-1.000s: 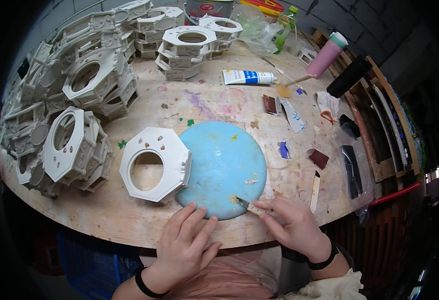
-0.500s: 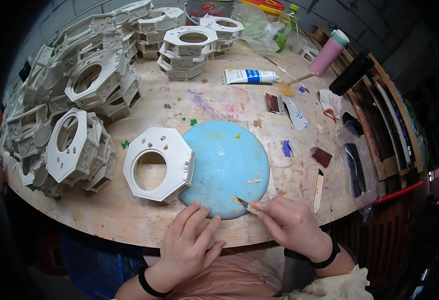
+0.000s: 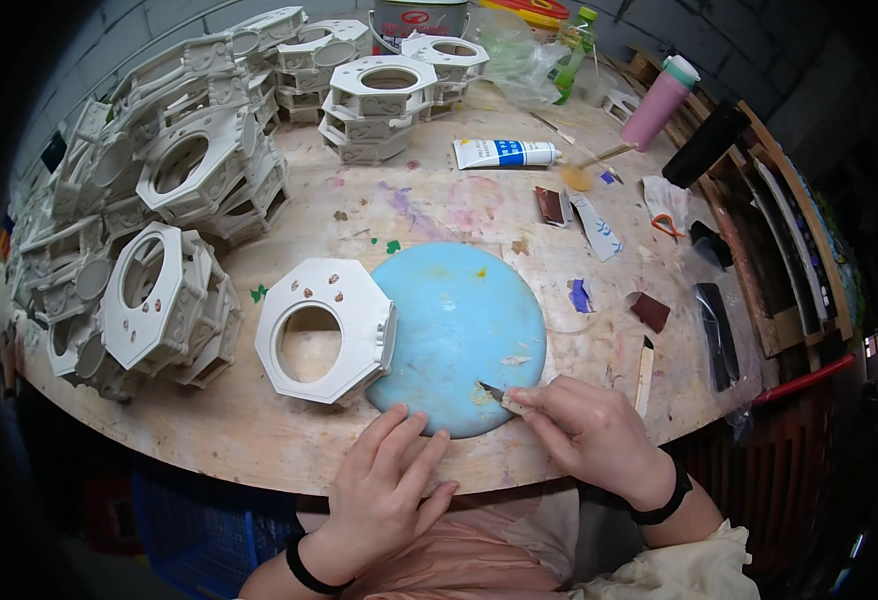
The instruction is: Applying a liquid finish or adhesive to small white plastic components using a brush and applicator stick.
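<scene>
- the right hand [image 3: 591,432] gripped a small knife [image 3: 496,396], its fingers [image 3: 549,398] pinched round the handle and the tip pressed onto the round blue plate [image 3: 459,330].
- the plate lay flat near the front edge of the tabletop [image 3: 439,205], close to the middle, with pale smears and a yellow dab on its surface.
- the left hand [image 3: 384,490] rested at the front edge of the tabletop, its fingers [image 3: 404,430] loose and spread, holding nothing, the tips touching the plate's near rim.
- a white eight-sided frame [image 3: 324,328] with a round hole sat just left of the plate, its right side touching or overlapping the plate's rim.
- a heap of similar white frames [image 3: 149,250] crowded the left edge and back left corner of the tabletop.
- a white paint tube [image 3: 504,153] lay toward the back edge, well apart from the plate.
- a pink cup [image 3: 659,100] stood near the back right edge.
- a dark brown block [image 3: 651,311] lay right of the plate.
</scene>
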Motion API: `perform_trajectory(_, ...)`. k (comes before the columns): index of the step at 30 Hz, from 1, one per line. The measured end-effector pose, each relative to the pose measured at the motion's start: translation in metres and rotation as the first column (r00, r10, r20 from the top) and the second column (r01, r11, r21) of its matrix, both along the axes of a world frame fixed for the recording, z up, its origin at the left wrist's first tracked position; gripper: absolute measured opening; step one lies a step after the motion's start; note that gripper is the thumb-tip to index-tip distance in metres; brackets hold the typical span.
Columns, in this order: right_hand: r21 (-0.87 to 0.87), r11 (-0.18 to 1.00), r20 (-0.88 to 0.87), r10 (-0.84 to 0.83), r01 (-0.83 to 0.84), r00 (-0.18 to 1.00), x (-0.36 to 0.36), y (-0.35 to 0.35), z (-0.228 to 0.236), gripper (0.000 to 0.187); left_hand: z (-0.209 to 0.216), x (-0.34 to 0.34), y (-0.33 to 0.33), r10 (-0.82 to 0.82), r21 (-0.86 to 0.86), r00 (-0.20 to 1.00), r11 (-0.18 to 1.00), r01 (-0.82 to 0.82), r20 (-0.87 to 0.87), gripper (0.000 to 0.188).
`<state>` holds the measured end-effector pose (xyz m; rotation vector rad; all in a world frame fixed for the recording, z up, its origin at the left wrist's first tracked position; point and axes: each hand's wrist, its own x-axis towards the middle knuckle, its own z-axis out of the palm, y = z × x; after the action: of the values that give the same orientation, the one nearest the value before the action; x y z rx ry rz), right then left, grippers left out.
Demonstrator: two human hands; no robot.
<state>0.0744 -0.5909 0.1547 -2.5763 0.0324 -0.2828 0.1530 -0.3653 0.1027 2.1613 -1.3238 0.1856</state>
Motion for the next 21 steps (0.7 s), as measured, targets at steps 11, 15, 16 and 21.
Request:
perform_trajectory(11, 0.039, 0.997, -0.070, 0.066, -0.063, 0.995, -0.013, 0.004, -0.001, 0.019, 0.001, 0.000, 0.000, 0.003, -0.003, 1.000, 1.000, -0.003, 0.010, 0.047)
perform_trajectory(15, 0.034, 0.999, 0.013, -0.020, 0.020, 1.000, -0.008, -0.002, -0.002, 0.020, 0.000, 0.000, 0.000, -0.001, 0.005, 1.000, 1.000, 0.001, 0.010, 0.046)
perform_trajectory(16, 0.007, 0.999, -0.006, -0.041, 0.041, 0.999, -0.008, -0.003, -0.002, 0.021, 0.000, 0.000, 0.000, -0.003, 0.006, 1.000, 1.000, 0.003, 0.011, 0.046)
perform_trajectory(21, -0.035, 0.998, -0.047, 0.041, -0.042, 0.998, -0.014, 0.007, 0.002, 0.020, 0.001, 0.001, -0.001, 0.004, 0.001, 1.000, 1.000, -0.004, 0.008, 0.045)
